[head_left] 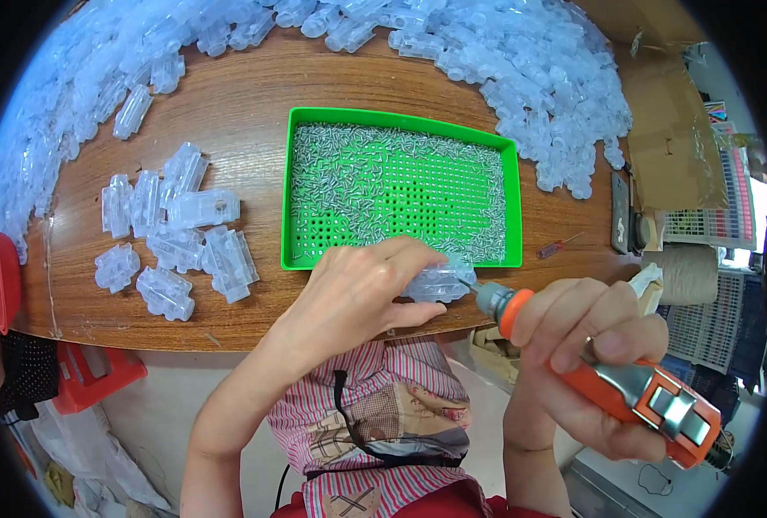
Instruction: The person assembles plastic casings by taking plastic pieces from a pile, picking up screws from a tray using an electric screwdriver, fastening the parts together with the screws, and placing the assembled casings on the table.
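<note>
My left hand [362, 285] grips a clear plastic housing [442, 283] on the table, just in front of a green tray. In my right hand [586, 337] is an orange electric screwdriver [608, 384], its fingers wrapped round the body. The screwdriver's tip points left at the housing's right end; whether it touches a screw there is too small to tell. Small silver screws [332, 173] lie spread over the perforated floor of the green tray [513, 194]. Several similar clear housings [202, 209] lie in a loose group left of the tray.
Heaps of clear plastic parts [548, 95] line the back and left of the wooden table [254, 95]. A small red-handled screwdriver [552, 249] lies right of the tray, near a dark phone-like device [619, 211]. Beyond it are a cardboard box [673, 129] and a twine spool [684, 274]. A red basin [2, 281] sits far left.
</note>
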Tool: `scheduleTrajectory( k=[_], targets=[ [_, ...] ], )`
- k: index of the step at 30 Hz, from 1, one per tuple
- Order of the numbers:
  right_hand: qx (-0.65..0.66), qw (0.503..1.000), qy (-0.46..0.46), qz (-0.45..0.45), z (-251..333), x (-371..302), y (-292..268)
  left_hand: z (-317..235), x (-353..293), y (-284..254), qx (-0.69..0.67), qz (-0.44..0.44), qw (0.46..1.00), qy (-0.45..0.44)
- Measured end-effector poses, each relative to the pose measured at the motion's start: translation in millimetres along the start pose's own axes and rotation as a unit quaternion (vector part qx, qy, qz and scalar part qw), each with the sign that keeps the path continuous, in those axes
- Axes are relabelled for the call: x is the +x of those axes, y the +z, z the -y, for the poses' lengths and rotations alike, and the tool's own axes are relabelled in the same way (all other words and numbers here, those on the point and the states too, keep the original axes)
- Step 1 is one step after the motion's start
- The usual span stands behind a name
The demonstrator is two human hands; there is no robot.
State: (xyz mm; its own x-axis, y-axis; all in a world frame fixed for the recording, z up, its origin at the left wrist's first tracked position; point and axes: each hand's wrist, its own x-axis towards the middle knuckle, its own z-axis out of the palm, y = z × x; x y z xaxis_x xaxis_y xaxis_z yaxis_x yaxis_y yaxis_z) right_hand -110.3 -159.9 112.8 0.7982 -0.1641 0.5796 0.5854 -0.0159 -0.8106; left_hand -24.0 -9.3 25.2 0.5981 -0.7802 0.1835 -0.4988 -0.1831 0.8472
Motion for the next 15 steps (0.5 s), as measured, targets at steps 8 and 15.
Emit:
scheduleTrajectory(
  k=[8, 15],
  targets=[
    [0.016, 1.000, 0.016, 0.020, -6, -3, -1, 0, 0, 2, -0.003, -0.007, 1.000, 0.009],
    [-0.037, 0.999, 0.032, 0.010, -4, -11, 11, 3, -2, 4, 0.008, -0.005, 0.999, 0.034]
  ],
)
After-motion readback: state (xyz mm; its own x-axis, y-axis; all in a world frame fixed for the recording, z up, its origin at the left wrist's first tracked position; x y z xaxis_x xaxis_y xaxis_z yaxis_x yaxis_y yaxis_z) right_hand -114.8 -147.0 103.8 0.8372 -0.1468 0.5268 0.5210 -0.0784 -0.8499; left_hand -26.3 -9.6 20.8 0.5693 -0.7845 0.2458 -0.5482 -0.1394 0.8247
